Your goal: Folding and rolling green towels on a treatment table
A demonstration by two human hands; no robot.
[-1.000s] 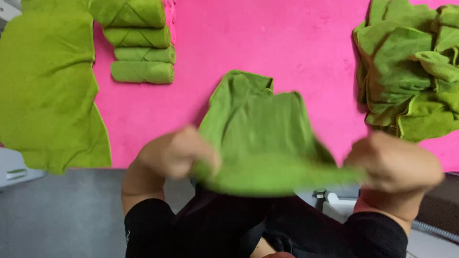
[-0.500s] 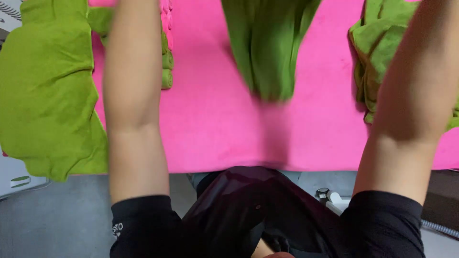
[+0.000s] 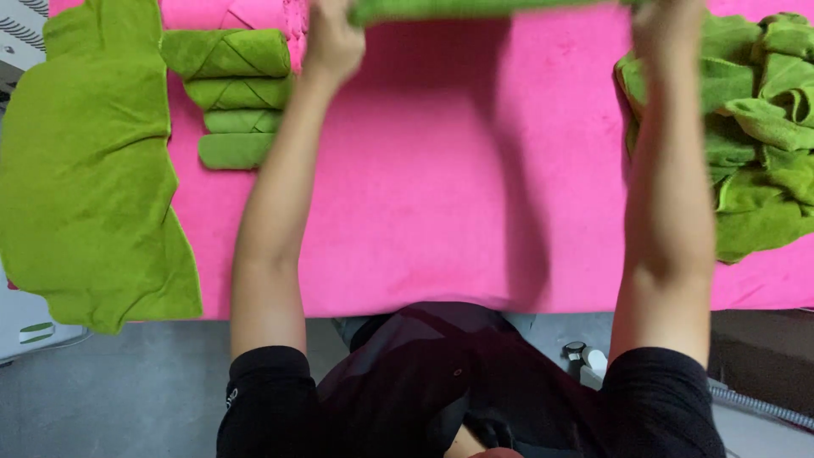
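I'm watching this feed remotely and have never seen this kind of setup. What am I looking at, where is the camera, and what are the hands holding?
There is no machine here: a person works with bare hands, and the single camera sits on their head, looking down, so you see their own arms stretching away from you. The left hand and right hand are both extended to the far edge of the pink surface, each gripping one end of a green cloth stretched between them; most of it is cut off by the top of the picture. On the left lies a large flat green cloth, hanging over the near edge. Next to it are four folded green cloths in a row. On the right sits a loose pile of unfolded green cloths. Below is a grey floor.
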